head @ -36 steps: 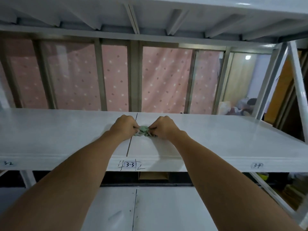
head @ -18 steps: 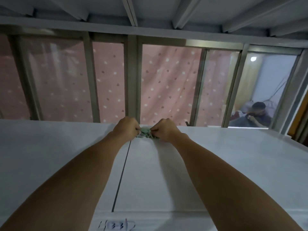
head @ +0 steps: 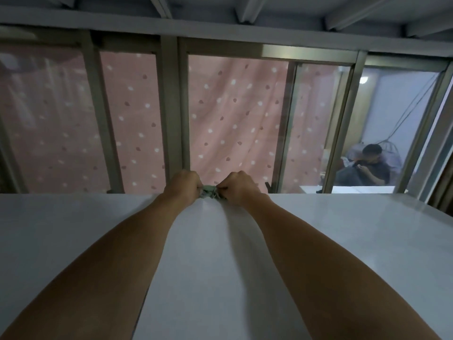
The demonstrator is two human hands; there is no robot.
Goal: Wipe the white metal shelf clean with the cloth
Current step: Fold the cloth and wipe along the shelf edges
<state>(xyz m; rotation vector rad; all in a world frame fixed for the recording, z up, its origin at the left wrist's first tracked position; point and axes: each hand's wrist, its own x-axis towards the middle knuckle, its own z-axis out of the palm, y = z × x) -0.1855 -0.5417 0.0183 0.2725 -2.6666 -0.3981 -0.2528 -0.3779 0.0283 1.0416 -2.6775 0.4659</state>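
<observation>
Pink dotted curtain hangs behind window frames across the upper frame, beyond the white shelf filling the lower half. At the shelf's far edge, centre frame, the left hand and right hand each clench one end of a bunched green cloth, likely to press it along that back edge. Its long axis runs left to right between the fists.

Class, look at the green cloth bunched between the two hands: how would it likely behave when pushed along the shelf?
Probably floppy: the cloth is crumpled into a small wad between the left hand and right hand. Likely light, given how tightly it bunches. It should slide easily on the smooth shelf.
</observation>
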